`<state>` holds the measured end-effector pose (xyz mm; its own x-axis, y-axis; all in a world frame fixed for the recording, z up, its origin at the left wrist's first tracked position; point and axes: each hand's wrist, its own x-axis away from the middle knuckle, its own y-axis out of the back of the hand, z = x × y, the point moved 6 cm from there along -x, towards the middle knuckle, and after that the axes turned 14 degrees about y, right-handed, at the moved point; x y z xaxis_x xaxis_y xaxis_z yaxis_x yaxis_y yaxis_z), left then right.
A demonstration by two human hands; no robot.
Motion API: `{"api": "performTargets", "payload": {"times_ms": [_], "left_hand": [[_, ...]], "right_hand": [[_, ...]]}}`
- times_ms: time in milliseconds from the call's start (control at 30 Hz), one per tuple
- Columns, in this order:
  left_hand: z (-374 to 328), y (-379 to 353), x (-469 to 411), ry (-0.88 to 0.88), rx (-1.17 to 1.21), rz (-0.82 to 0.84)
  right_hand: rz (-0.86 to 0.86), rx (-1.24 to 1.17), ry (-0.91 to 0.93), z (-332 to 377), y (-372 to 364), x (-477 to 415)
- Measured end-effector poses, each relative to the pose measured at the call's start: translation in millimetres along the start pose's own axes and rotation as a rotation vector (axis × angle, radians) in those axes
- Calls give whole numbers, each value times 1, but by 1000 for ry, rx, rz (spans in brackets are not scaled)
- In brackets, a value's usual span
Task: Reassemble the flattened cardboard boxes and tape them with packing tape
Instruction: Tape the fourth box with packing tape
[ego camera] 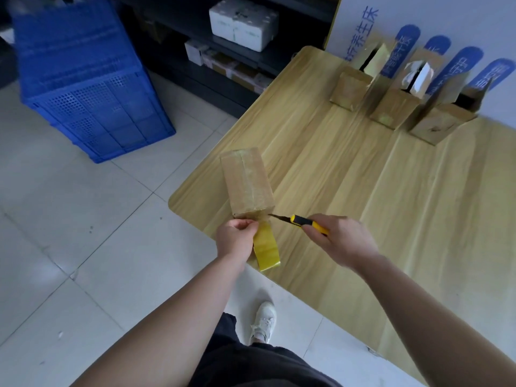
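A small brown cardboard box (247,182) lies on the near left corner of the wooden table (349,169), with clear tape running along its top seam. My left hand (236,238) grips the yellow roll of packing tape (266,248) just below the box's near end, the tape strip still joined to the box. My right hand (339,237) holds a yellow and black utility knife (303,221). Its blade tip touches the tape at the box's near right corner.
Three more cardboard boxes (350,89) (391,111) (435,125) stand open-topped at the table's far right against a white and blue board (418,29). A blue plastic crate (83,79) stands on the tiled floor to the left. Dark shelves hold a white foam box (243,22).
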<state>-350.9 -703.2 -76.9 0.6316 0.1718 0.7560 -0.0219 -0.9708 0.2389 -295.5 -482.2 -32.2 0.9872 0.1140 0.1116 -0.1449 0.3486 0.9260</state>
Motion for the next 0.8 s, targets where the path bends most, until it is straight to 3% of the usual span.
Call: {"api": "performTargets", "payload": {"times_ms": [133, 267, 600, 700, 800], "left_hand": [[-1, -2, -3, 1, -31, 15], [0, -1, -8, -2, -54, 33], [-6, 7, -17, -43, -78, -1], [-6, 7, -20, -58, -90, -5], [-7, 6, -23, -53, -120, -7]], "right_hand": [[40, 150, 49, 21, 0, -18], [245, 260, -23, 19, -15, -29], [238, -10, -347, -35, -77, 8], [-26, -203, -260, -18, -65, -10], [-292, -283, 113, 31, -29, -48]]}}
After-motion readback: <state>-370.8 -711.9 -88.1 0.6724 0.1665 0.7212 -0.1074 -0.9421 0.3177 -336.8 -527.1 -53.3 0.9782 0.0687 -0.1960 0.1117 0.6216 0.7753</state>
